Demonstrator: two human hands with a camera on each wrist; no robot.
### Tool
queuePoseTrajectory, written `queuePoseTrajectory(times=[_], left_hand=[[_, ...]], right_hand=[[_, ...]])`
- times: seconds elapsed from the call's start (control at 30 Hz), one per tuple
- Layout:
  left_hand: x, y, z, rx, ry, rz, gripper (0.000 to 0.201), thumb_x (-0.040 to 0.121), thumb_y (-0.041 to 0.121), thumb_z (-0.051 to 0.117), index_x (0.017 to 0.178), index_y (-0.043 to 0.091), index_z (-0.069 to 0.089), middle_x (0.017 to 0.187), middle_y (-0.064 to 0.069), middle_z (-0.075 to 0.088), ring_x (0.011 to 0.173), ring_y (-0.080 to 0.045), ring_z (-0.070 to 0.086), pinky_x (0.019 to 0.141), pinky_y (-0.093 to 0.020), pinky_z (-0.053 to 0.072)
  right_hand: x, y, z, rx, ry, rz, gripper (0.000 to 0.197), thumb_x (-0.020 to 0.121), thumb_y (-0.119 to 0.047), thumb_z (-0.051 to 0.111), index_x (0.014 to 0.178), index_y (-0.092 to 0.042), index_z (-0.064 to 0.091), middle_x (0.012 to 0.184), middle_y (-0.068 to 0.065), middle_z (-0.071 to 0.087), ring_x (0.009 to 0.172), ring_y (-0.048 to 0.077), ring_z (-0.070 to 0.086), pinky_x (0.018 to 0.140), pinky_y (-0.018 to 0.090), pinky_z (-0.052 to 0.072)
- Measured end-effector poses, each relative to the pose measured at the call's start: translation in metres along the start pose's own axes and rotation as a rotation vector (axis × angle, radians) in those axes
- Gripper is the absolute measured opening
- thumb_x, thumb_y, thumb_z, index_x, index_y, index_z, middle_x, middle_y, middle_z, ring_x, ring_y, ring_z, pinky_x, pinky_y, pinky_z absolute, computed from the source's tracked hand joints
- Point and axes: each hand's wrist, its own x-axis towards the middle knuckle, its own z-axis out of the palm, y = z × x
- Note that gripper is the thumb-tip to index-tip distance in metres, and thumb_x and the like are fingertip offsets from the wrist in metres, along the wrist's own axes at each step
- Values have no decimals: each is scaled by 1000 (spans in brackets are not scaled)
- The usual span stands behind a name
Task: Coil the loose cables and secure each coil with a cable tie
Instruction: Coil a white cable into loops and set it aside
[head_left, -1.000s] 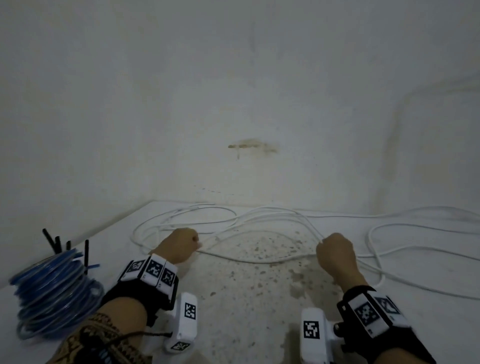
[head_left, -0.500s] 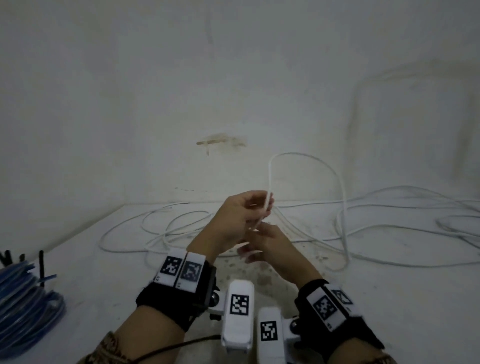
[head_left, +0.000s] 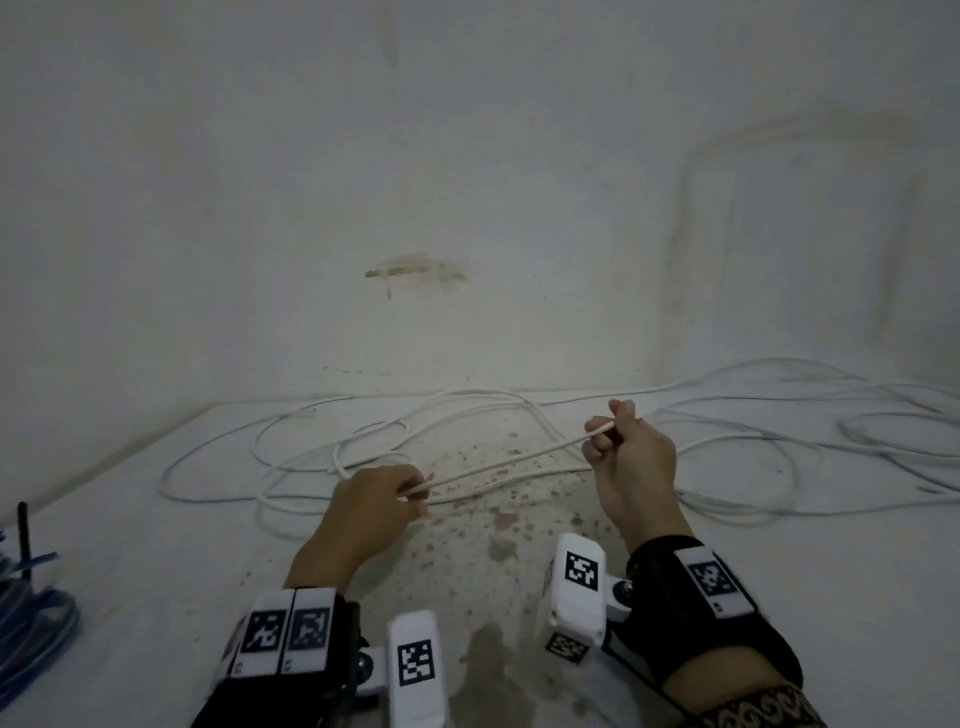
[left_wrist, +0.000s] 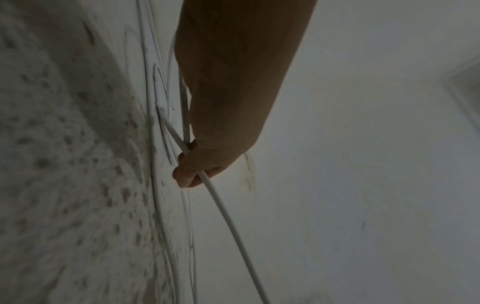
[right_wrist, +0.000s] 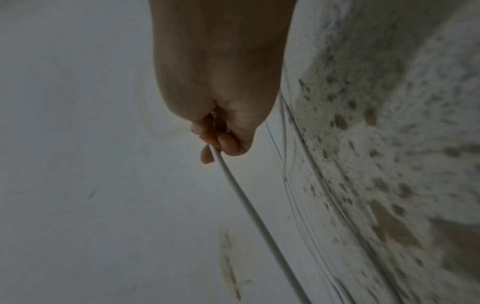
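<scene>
A long white cable (head_left: 498, 462) sprawls in loose loops over the speckled white surface (head_left: 467, 571), reaching to the far right. My left hand (head_left: 410, 491) pinches the cable low near the surface. My right hand (head_left: 605, 434) grips it higher up and to the right, so a straight stretch runs between the two hands. In the left wrist view the white cable (left_wrist: 226, 211) passes through the curled fingers of my left hand (left_wrist: 192, 174). The right wrist view has my right hand (right_wrist: 215, 144) curled round the white cable (right_wrist: 249, 207).
A coil of blue cable (head_left: 31, 639) lies at the left edge, with a black cable tie (head_left: 23, 535) sticking up from it. A stained wall (head_left: 467, 208) rises right behind the surface. Loose white loops (head_left: 831, 431) cover the back and right.
The hands were together, holding up a raised loop of cable. They have parted: the left dropped toward the surface, the right moved right, and the cable is drawn straight between them.
</scene>
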Motion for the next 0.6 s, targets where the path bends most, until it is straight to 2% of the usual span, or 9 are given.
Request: queuePoseTrajectory(times=[0.07,0.13,0.17,0.27,0.37,0.43,0.5,0.57,0.6], left_hand=[[0,-2,-1,105,16,-16,20,87,26,62,71,34,54,82,8,59,88,-14,58,67,-23,32],[-2,-1,-4,164,54,-10,8,92,30,56,85,29,61,90,11,60,96,-13,59,71,-23,32],[-2,-2,-5,182,93,1,12,94,32,53,93,27,65,95,11,62,98,-13,59,73,-24,34],[0,-4,-7,63,289,51,21,96,22,52,92,13,70,88,-1,69,82,-19,60,66,-26,36],[0,4,-9,-218,414,142,17,91,6,56,84,2,71,74,-3,62,67,-9,51,62,-8,34],[-1,13,-10,-288,429,193,14,90,5,58,87,5,72,73,3,61,72,1,49,65,-7,35],[-4,18,-8,-293,379,262,12,88,6,61,87,12,72,72,12,60,73,4,52,66,-11,37],[-7,21,-6,-301,263,285,14,85,4,64,89,14,73,74,14,62,75,4,55,66,-8,38],[-8,20,-5,-320,203,265,18,83,3,66,93,16,73,77,11,64,77,1,57,68,-7,38]], right_hand=[[4,-5,-2,32,16,-19,20,102,-15,38,87,-6,49,63,11,49,39,7,37,38,18,32],[6,-12,-3,114,30,-40,20,102,-15,38,88,-6,49,65,12,52,40,7,41,40,18,36],[6,-17,-4,183,34,-45,19,102,-15,39,89,-5,49,68,14,56,41,8,46,41,18,39],[5,-25,-8,297,0,-31,11,97,-10,47,92,-1,49,84,23,63,66,15,64,55,19,53],[-2,-16,0,-6,-126,148,5,89,-6,58,88,-1,57,92,19,58,83,23,61,66,24,59],[-15,-2,7,-371,-363,349,18,79,-18,67,90,-4,61,95,16,61,82,26,64,66,29,59],[-31,14,17,-661,-604,449,26,80,-33,68,98,-14,64,101,13,66,86,27,67,69,33,58],[-42,27,24,-695,-717,414,26,89,-40,57,109,-24,62,103,9,66,87,24,67,75,35,57],[-44,32,26,-666,-737,377,28,92,-40,53,112,-23,60,103,8,66,87,23,67,77,35,56]])
